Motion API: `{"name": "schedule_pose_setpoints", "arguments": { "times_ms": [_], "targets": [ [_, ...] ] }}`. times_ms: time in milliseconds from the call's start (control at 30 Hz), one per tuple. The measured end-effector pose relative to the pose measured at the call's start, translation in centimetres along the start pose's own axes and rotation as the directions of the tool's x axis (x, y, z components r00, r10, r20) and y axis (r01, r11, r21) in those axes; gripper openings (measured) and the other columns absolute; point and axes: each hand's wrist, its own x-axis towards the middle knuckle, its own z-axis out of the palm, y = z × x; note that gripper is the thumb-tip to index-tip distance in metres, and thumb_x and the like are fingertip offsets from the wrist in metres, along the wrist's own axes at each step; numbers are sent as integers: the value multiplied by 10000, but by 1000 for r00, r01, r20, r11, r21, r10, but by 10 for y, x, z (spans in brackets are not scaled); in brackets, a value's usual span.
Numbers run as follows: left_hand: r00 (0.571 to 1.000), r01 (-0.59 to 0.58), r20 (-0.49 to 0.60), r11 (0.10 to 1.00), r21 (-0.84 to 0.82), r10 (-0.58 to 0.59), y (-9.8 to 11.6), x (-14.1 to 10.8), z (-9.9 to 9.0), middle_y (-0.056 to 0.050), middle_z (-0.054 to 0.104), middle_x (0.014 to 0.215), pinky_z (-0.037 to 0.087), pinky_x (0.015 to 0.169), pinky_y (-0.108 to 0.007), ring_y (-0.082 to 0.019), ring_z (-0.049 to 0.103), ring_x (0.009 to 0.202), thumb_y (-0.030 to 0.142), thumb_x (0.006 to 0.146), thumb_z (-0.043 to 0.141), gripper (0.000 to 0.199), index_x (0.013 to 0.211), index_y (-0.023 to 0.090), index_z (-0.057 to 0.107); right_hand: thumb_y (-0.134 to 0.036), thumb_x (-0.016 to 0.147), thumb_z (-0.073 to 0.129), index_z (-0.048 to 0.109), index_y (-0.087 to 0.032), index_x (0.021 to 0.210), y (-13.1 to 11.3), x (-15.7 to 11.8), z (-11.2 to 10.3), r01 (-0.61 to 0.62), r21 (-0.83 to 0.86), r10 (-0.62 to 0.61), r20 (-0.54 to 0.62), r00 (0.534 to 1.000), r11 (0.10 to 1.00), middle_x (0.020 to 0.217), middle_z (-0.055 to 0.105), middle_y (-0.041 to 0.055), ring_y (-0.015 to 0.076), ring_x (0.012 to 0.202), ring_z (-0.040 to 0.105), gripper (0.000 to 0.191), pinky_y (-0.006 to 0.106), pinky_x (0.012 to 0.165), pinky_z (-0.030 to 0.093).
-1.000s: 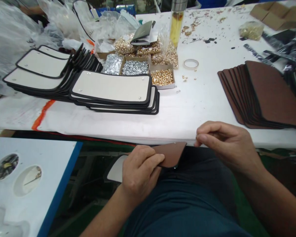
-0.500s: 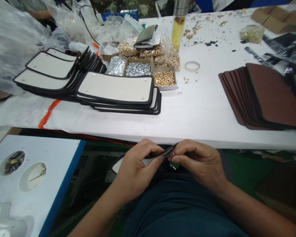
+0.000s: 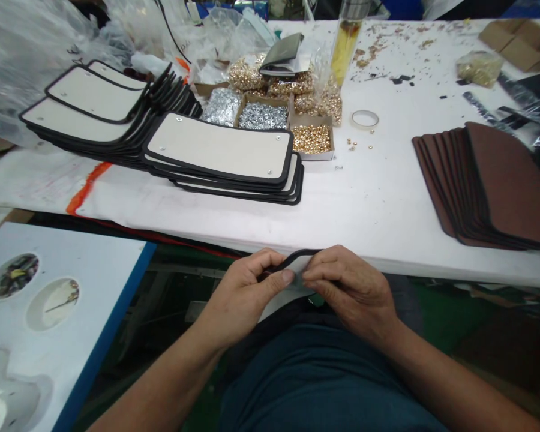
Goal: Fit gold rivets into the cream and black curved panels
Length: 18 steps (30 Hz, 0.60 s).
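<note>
A pale panel with a black edge (image 3: 281, 295) is held over my lap, just off the table's front edge. My left hand (image 3: 247, 291) pinches its upper left part, thumb on the pale face. My right hand (image 3: 351, 288) has its fingers closed at the panel's right part; whether a small piece is between the fingertips is hidden. Similar white panels (image 3: 220, 147) with black rims and small metal studs lie stacked on the table. Behind them are a box of silver rings (image 3: 263, 115) and a box of gold pieces (image 3: 312, 138).
Brown panels (image 3: 508, 180) lie fanned at the right. A tape roll (image 3: 365, 119), a bottle with yellow liquid (image 3: 345, 45) and plastic bags (image 3: 22, 72) are farther back. A white board with round holes (image 3: 103, 264) stands at the lower left.
The held panel has turned so that more of its pale face shows between my hands. My right fingers have come down against it. The whole view has shifted slightly.
</note>
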Motion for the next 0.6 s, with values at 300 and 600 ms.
{"name": "schedule_pose_setpoints", "arguments": {
  "times_ms": [300,600],
  "targets": [
    [999,-49,-13,997,61,50,1,-4,4,-36,725,899,533,805,-302,-193,642,851,312,951,696,169,983,178,793,-161,958,723,794,-313,1052,3,-4,4,-28,-46,27,-22,999,999,865,659,6,152,769,659,192,267,651,575],
    [997,-75,-18,988,132,78,4,-5,7,-29,721,898,511,761,-285,-184,634,829,267,954,672,139,935,193,788,-165,937,759,767,-280,970,0,-1,1,-32,-107,29,-29,999,994,852,686,4,159,772,666,120,285,675,582]
  ]
}}
